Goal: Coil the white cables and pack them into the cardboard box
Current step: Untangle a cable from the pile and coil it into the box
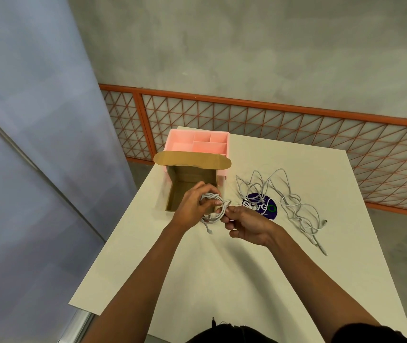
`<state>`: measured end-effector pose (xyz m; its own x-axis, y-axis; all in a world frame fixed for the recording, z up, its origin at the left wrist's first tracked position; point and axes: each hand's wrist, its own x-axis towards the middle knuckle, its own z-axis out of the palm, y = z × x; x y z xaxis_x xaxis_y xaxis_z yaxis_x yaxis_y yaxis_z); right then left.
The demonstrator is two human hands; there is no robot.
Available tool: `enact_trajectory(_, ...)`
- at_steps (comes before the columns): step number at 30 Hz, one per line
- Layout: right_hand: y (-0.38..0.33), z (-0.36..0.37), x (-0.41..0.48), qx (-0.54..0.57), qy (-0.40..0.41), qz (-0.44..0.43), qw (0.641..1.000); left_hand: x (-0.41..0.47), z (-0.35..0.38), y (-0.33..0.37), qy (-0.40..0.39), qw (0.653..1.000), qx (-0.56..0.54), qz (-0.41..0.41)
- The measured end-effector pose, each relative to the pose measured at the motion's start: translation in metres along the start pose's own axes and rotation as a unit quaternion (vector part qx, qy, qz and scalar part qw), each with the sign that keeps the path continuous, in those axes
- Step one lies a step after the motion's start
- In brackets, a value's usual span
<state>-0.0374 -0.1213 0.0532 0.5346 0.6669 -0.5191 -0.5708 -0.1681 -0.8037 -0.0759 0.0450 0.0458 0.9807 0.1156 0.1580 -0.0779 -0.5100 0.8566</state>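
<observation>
We hold the coiled white cable (221, 206) in our left hand (191, 207), fingers (203, 188) curled round its loops, over the near right corner of the open cardboard box (185, 180). At the coil's 4 o'clock, our right hand (247, 226) pinches its strand. The loose cables (292, 203) lie on the tabletop (222, 273) at the box's 3 o'clock.

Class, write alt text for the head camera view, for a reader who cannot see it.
A person's left hand grips a coiled white cable by an open cardboard box on a white table, while the right hand pinches the coil's edge. Loose white cables lie tangled to the right, and a pink divided organiser stands behind the box.
</observation>
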Motion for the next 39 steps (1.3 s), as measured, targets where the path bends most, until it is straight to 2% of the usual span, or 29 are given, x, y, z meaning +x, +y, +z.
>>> enact_trajectory(8, 0.002, -0.001, -0.001, 0.109, -0.037, 0.045, 0.992, -0.001, -0.001, -0.003, -0.015, 1.0, 0.01, -0.003)
enact_trajectory(14, -0.001, -0.002, -0.006, 0.194, -0.074, 0.079, 0.975, -0.003, -0.005, 0.005, 0.006, 1.0, 0.0, 0.022)
enact_trajectory(21, -0.01, -0.002, -0.013, 0.158, -0.136, 0.049, 0.977, -0.001, -0.002, 0.005, 0.038, 0.998, 0.017, 0.046)
enact_trajectory(23, -0.012, 0.0, -0.014, 0.103, -0.12, 0.037, 0.987, 0.001, -0.001, 0.004, 0.037, 0.998, 0.023, 0.051)
enact_trajectory(28, -0.017, 0.006, -0.007, -0.075, 0.015, 0.013, 0.997, 0.006, 0.002, 0.002, 0.047, 0.996, 0.03, 0.068)
enact_trajectory(34, -0.034, 0.008, -0.009, -0.11, 0.035, -0.008, 0.993, 0.014, 0.0, -0.001, 0.063, 0.994, 0.053, 0.065)
enact_trajectory(39, -0.043, 0.015, -0.009, -0.137, 0.135, -0.026, 0.981, 0.015, -0.003, -0.004, 0.098, 0.99, 0.079, 0.065)
